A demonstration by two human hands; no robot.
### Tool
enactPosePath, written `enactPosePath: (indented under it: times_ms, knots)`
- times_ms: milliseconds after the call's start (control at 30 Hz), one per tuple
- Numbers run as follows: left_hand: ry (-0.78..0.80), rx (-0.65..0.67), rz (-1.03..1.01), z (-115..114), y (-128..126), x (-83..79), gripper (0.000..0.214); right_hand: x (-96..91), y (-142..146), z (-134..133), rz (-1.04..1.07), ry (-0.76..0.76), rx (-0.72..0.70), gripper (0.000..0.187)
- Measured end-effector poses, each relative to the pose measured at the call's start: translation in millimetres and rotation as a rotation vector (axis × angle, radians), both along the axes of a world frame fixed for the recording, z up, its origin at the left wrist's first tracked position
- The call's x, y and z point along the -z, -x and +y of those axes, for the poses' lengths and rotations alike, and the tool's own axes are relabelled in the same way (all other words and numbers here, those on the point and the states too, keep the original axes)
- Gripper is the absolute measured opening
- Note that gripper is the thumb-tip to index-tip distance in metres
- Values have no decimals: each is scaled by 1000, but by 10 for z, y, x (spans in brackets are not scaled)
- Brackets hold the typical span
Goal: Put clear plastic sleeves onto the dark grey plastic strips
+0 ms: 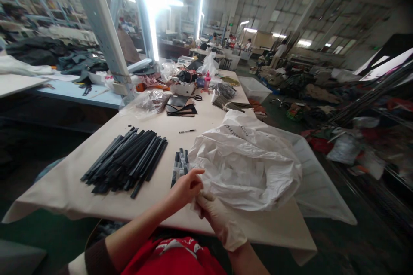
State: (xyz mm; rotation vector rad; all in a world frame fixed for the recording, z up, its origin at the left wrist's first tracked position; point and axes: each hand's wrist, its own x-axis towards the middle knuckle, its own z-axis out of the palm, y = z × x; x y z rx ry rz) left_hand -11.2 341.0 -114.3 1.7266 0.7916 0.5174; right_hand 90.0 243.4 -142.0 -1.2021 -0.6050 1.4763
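Observation:
My left hand (185, 189) is bare and pinches the near edge of a big crumpled white plastic bag (248, 163) lying on the beige table (80, 189). My right hand (219, 219), in a white glove, is closed on the same bag edge just below the left hand. A small bundle of black strips (180, 165) lies right beside my left hand. A larger pile of long black strips (127, 161) lies further left on the table.
A pen (187, 131) lies mid-table. Further back are flat black sheets (180, 106), clear plastic bags (150, 102), a white box (183, 89) and clutter. A grey post (103, 30) rises at the left. Piles of goods cover the floor at right.

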Motion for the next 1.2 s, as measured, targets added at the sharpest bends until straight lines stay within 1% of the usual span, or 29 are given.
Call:
enactPosePath:
  times_ms: [33, 100, 167, 233, 300, 333, 367, 433, 533, 600, 667, 767, 800, 833, 900, 933, 967, 1000, 1033, 1067, 1133, 1200]
  knots:
    - [29, 17, -2, 8, 31, -4, 40, -9, 56, 8, 36, -1, 0, 38]
    - [158, 41, 19, 68, 78, 3, 41, -23, 142, 27, 62, 20, 5, 38]
    - [346, 75, 79, 180, 70, 42, 42, -30, 210, 51, 44, 50, -6, 38]
    - [574, 195, 122, 317, -21, 121, 40, -30, 275, 82, 25, 108, -27, 39]
    - [806, 318, 129, 450, -204, 241, 37, -27, 340, 119, 31, 193, -58, 43]
    - [894, 343, 132, 508, -326, 313, 35, -26, 370, 137, 44, 225, -69, 46]
    - [952, 338, 138, 559, -462, 389, 33, -29, 397, 153, 62, 237, -78, 48]
    - [986, 284, 165, 635, -752, 543, 28, -54, 432, 169, 105, 228, -97, 50]
    - [925, 241, 228, 695, -1147, 730, 23, -168, 427, 131, 188, 242, -91, 51]
    - [844, 221, 296, 708, -1340, 807, 21, -306, 388, 54, 210, 255, -53, 51]
    - [737, 208, 365, 706, -1475, 850, 22, -478, 323, -57, 230, 232, -7, 51]
    - [567, 213, 445, 673, -1611, 865, 28, -707, 166, -244, 268, 155, 36, 44]
    - [513, 223, 464, 656, -1643, 857, 29, -749, 95, -302, 263, 129, 98, 42]
    - [458, 233, 480, 639, -1667, 842, 29, -769, 17, -354, 240, 108, 208, 40]
    - [334, 232, 499, 629, -1665, 798, 28, -737, -150, -444, 188, 87, 507, 38]
    - [261, 213, 503, 649, -1627, 773, 29, -692, -230, -480, 170, 82, 640, 37]
    - [183, 180, 505, 693, -1555, 749, 29, -635, -304, -510, 153, 79, 733, 36]
    - [101, 133, 509, 762, -1441, 728, 31, -570, -370, -531, 136, 73, 770, 34]
    - [20, 77, 520, 853, -1282, 712, 32, -502, -427, -543, 114, 64, 775, 31]
    - [-54, 17, 541, 959, -1077, 700, 32, -436, -476, -543, 93, 50, 767, 29]
    - [-169, -107, 622, 1180, -563, 695, 31, -313, -552, -506, 56, 12, 752, 28]
    - [-233, -217, 750, 1367, -15, 723, 27, -206, -597, -412, 58, -3, 751, 30]
